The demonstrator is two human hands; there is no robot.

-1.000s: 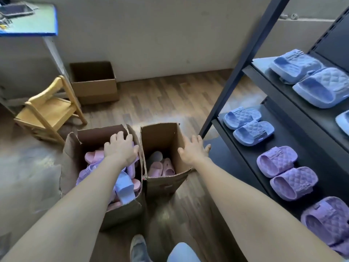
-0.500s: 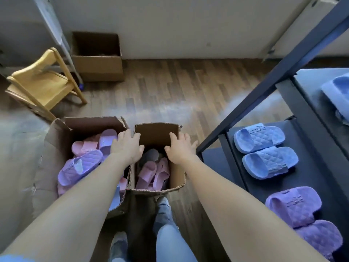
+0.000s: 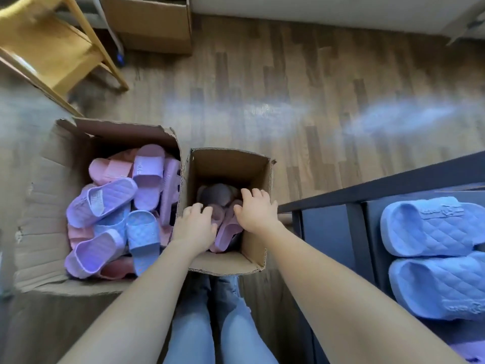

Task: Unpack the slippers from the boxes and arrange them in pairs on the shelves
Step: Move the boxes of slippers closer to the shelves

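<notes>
A small cardboard box (image 3: 231, 156) stands on the floor before me with pink slippers (image 3: 227, 233) and a grey one (image 3: 217, 194) inside. Both my hands are down in it. My left hand (image 3: 195, 225) rests on the slippers at the near left, its fingers bent downward and their tips hidden. My right hand (image 3: 256, 211) touches the slippers with spread fingers. To the left, a larger box (image 3: 47, 206) is heaped with purple (image 3: 105, 198), pink and blue slippers. A pair of blue quilted slippers (image 3: 433, 224) sits on the dark shelf (image 3: 367, 191) at right.
A yellow wooden chair (image 3: 52, 48) stands at the far left and another cardboard box (image 3: 152, 24) by the wall. My legs in jeans (image 3: 194, 324) are right behind the small box. Wood floor stretches beyond the boxes.
My view has tilted down and closer. Both hands dropped from above the box rims into the small box, the left one crossing over from the large box.
</notes>
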